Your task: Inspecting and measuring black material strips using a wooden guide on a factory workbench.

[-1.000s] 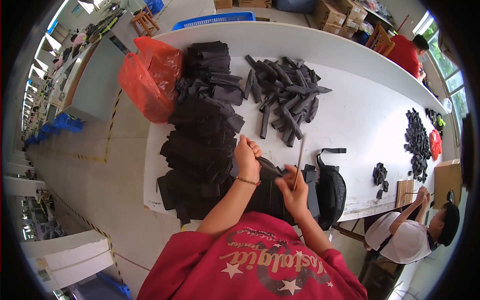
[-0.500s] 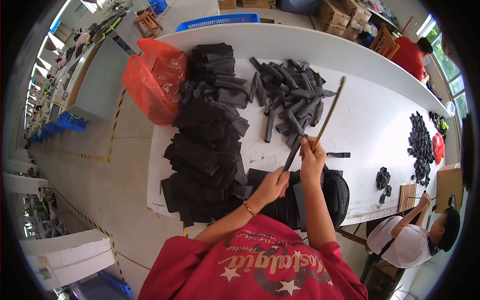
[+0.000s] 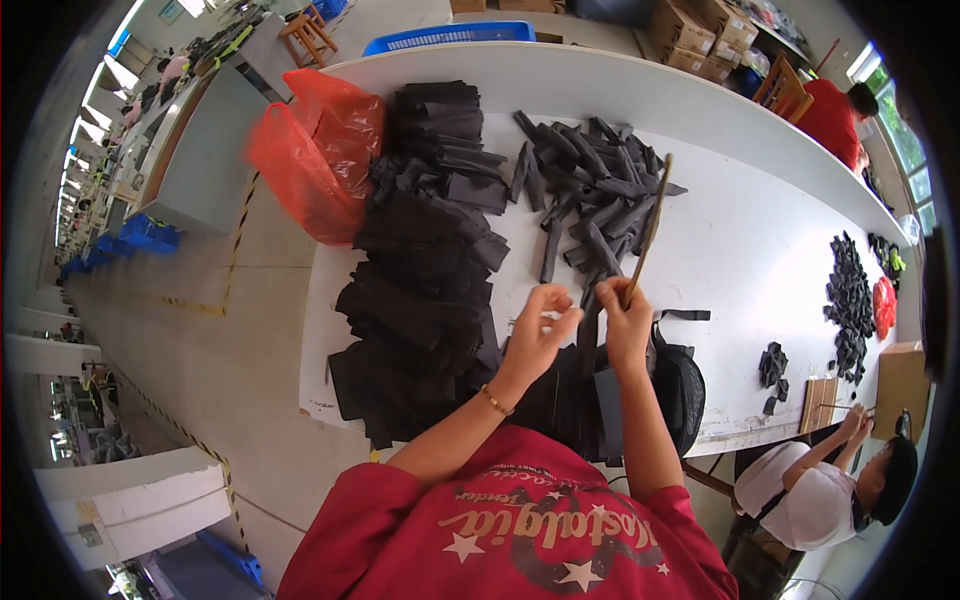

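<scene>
My right hand [image 3: 628, 322] is closed on a thin wooden stick [image 3: 654, 218] that slants up and away over the table. A narrow black fabric tube [image 3: 590, 335] hangs from the same fingers, toward my body. Just left of it, my left hand [image 3: 540, 335] is raised with its fingers loosely curled and apart, holding nothing. Beyond my hands lies a loose pile of rolled black fabric tubes [image 3: 600, 195]. Flat black fabric pieces [image 3: 415, 300] are heaped in a long row along the table's left side.
A red plastic bag [image 3: 325, 165] sits at the white table's [image 3: 735, 240] far left. A black mesh bag [image 3: 680, 400] is beside my right forearm. More black pieces [image 3: 848, 310] lie at the right, near a co-worker [image 3: 810, 490] holding a stick. A low partition [image 3: 600, 80] edges the back.
My left hand has let go of the black fabric tube and moved up and a little left. The stick in my right hand stands more upright.
</scene>
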{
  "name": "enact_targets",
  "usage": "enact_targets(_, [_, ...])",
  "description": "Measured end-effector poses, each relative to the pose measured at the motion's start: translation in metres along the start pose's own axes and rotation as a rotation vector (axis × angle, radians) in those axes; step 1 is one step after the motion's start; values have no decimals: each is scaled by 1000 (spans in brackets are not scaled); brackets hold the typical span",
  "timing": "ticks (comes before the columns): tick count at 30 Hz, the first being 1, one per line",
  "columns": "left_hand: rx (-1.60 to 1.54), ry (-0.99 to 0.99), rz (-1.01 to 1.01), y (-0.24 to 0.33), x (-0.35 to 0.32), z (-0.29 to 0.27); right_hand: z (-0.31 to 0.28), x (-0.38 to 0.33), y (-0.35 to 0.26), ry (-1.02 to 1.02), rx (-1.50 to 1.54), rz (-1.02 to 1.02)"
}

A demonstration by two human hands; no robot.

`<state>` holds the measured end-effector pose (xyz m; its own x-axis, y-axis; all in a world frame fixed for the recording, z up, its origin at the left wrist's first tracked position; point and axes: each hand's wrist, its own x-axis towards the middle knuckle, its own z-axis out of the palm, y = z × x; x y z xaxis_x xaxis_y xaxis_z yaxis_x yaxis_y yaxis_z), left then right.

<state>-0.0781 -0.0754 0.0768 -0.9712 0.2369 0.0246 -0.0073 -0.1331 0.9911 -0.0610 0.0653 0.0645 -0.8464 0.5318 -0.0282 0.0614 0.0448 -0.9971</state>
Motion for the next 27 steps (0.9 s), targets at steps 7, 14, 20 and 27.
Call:
enact_targets(7, [-386, 234, -261, -15, 57, -60, -17, 6, 0, -104, 17, -8])
enact_targets(14, [1178, 85, 214, -36, 131, -178, -38, 34, 33, -153, -660, 51])
enact_targets(20, [1136, -207, -5, -43, 150, -194, -26, 7, 51, -308, -672, -153])
enact_targets(27, [971, -357, 173, -12, 143, -172, -15, 13, 25, -363, -731, -392])
